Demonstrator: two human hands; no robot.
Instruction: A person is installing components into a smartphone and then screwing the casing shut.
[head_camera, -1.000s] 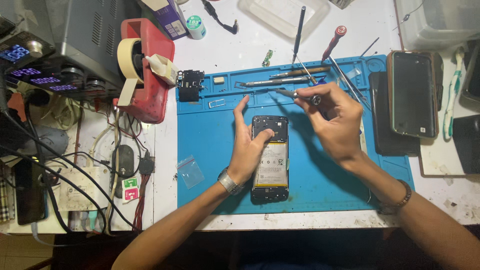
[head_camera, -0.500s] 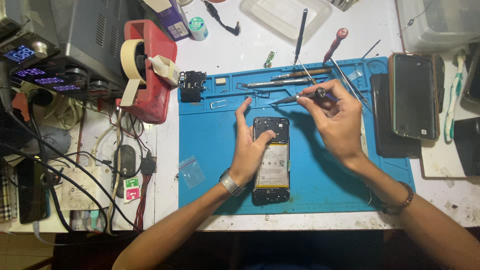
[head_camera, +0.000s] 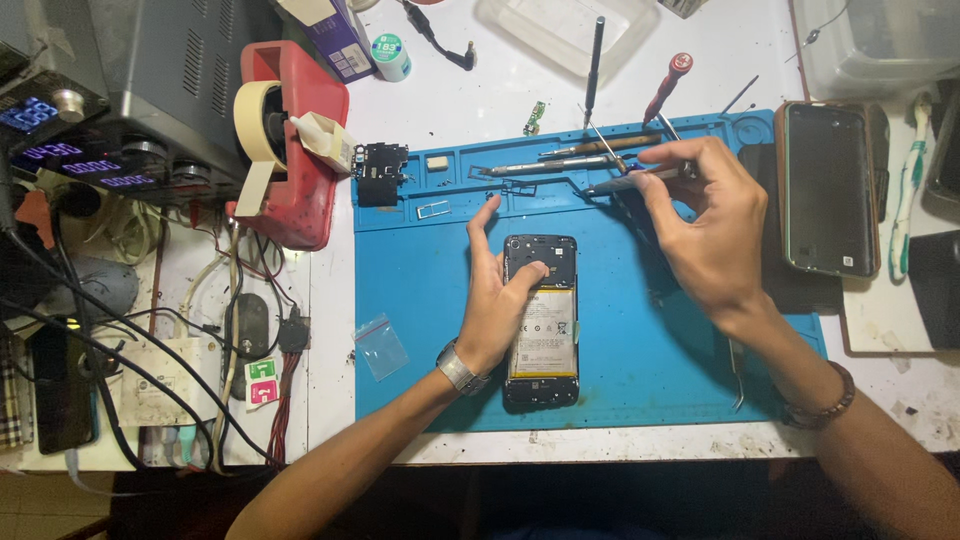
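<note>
Raised since a moment ago, the right hand (head_camera: 715, 235) hovers beyond the phone's (head_camera: 541, 320) top right corner, fingers pinched on tweezers (head_camera: 625, 183). Left hand (head_camera: 500, 300) rests open on the phone, thumb on its upper half. It lies backless mid-mat (head_camera: 420, 270), white-labelled battery showing. Left of the phone: a small clear bag (head_camera: 381, 346).

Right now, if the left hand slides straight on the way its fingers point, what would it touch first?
The left hand points up the blue mat, away from the person. Its forefinger would probably first meet the small metal frame by the tool tray. Depth is unclear.
</note>
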